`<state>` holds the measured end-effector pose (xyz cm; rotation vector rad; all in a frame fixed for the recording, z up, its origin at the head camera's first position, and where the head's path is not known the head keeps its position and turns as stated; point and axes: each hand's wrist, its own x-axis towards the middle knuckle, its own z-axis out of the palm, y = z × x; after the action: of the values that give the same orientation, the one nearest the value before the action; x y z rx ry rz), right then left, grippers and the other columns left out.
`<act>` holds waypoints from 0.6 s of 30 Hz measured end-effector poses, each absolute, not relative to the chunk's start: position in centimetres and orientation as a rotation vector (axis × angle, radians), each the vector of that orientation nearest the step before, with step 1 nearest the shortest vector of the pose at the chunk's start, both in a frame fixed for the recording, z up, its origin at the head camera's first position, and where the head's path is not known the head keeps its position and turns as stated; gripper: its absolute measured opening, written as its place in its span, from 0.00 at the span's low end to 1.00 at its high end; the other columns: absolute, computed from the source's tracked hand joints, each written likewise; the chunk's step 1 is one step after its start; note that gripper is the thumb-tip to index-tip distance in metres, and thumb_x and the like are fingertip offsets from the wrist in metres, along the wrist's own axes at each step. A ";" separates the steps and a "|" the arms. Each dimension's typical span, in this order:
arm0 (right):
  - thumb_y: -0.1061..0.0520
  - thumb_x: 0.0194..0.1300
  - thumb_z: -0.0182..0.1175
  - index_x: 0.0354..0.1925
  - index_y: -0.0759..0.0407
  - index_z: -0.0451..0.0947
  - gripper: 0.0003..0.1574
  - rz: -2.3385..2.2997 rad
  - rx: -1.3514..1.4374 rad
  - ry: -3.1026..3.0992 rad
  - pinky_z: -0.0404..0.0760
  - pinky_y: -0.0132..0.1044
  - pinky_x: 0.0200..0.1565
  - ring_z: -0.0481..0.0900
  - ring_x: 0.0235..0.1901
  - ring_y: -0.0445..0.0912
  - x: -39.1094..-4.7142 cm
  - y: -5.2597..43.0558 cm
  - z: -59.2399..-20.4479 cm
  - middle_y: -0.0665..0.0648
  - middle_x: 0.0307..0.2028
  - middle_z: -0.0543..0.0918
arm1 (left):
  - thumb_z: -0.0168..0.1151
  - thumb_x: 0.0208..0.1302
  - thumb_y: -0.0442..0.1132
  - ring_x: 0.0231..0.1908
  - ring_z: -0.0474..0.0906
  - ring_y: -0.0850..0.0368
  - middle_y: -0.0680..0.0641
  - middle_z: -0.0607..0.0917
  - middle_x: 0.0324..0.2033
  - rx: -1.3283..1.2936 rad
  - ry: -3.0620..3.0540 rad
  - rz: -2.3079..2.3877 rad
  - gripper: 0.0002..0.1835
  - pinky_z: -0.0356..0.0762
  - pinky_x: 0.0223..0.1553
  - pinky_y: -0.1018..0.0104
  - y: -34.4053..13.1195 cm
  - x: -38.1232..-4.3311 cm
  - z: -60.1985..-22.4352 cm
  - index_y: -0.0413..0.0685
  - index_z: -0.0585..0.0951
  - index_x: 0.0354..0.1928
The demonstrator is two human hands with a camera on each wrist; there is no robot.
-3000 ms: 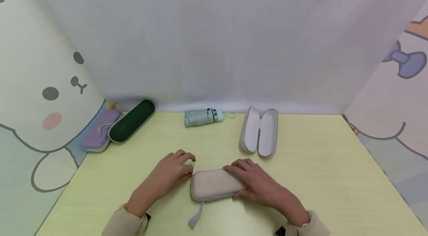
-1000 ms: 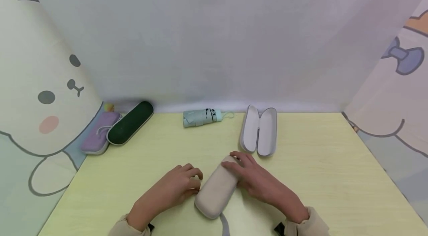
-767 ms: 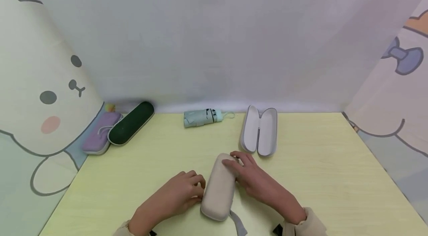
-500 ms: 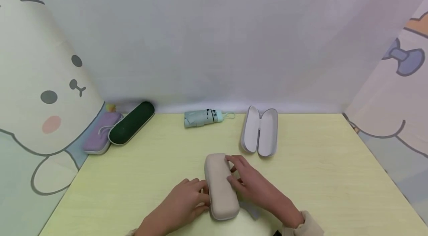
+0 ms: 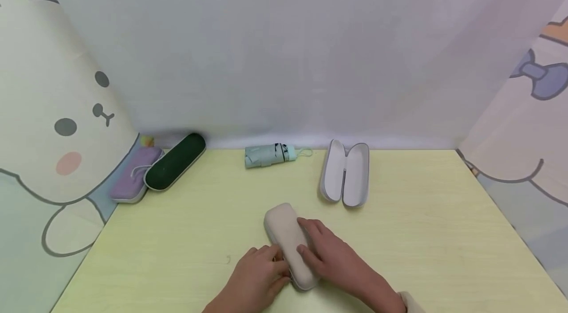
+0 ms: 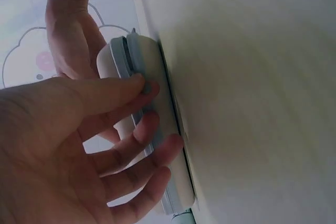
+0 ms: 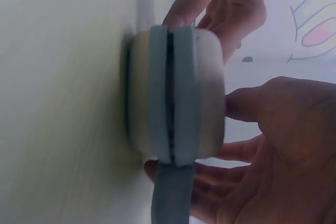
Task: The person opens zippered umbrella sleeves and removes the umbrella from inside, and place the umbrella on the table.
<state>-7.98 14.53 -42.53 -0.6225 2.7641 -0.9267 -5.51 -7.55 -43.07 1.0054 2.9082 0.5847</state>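
Observation:
A beige zippered glasses case (image 5: 288, 239) lies on the table, its far end angled to the left. My left hand (image 5: 259, 278) is at its near left side. In the left wrist view, that thumb and index finger pinch at the grey zipper (image 6: 134, 59); the zipper pull itself is hidden by the fingertips. My right hand (image 5: 330, 259) holds the case from the right, thumb on the lid side and fingers around the far part. A dark gap shows between the zipper bands (image 7: 185, 98) at the near end, above a grey strap (image 7: 172, 192).
At the back, a folded light-blue umbrella (image 5: 268, 155) lies beside an opened white glasses case (image 5: 356, 175). A dark green case (image 5: 176, 161) leans on a purple case (image 5: 135, 173) at the far left. A pale curtain (image 5: 310, 56) stands behind the table (image 5: 426, 234).
The beige case has turned from lying crosswise to pointing away and slightly left. My left hand has moved right and nearer along its side; the strap has gone from the head view.

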 end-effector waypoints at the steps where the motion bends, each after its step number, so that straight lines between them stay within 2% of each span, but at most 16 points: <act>1: 0.38 0.76 0.45 0.72 0.45 0.58 0.33 -0.891 -0.628 2.781 0.76 0.37 0.55 0.72 0.53 0.35 -7.8 14.5 -42.3 0.41 0.62 0.71 | 0.69 0.59 0.49 0.31 0.69 0.70 0.64 0.76 0.32 0.998 2.928 0.592 0.02 0.59 0.32 0.75 -7.4 -5.4 -43.2 0.69 0.85 0.33; 8: 0.40 0.75 0.49 0.71 0.50 0.61 0.33 -0.691 -0.608 2.904 0.79 0.39 0.45 0.76 0.49 0.40 -7.1 14.2 -41.6 0.49 0.57 0.77 | 0.70 0.55 0.43 0.25 0.64 0.73 0.66 0.72 0.25 0.901 3.003 0.653 0.10 0.58 0.29 0.76 -5.9 -4.7 -43.6 0.65 0.79 0.22; 13: 0.40 0.73 0.52 0.69 0.50 0.65 0.32 -0.660 -0.585 2.944 0.76 0.35 0.38 0.76 0.42 0.39 -7.2 14.3 -41.4 0.49 0.50 0.79 | 0.70 0.54 0.43 0.25 0.64 0.72 0.65 0.71 0.24 0.874 3.023 0.624 0.10 0.57 0.29 0.76 -5.5 -4.6 -43.6 0.64 0.78 0.21; 18: 0.40 0.72 0.53 0.69 0.47 0.65 0.32 -0.658 -0.583 2.931 0.75 0.34 0.36 0.76 0.41 0.40 -7.4 14.3 -41.5 0.49 0.50 0.79 | 0.69 0.55 0.43 0.26 0.64 0.72 0.65 0.71 0.24 0.807 2.961 0.632 0.12 0.58 0.30 0.74 -5.5 -4.7 -43.4 0.65 0.76 0.20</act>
<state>-7.36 14.30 -41.52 -0.5827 2.9314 -0.6581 -4.66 -5.50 -43.37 0.8071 2.9611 0.6324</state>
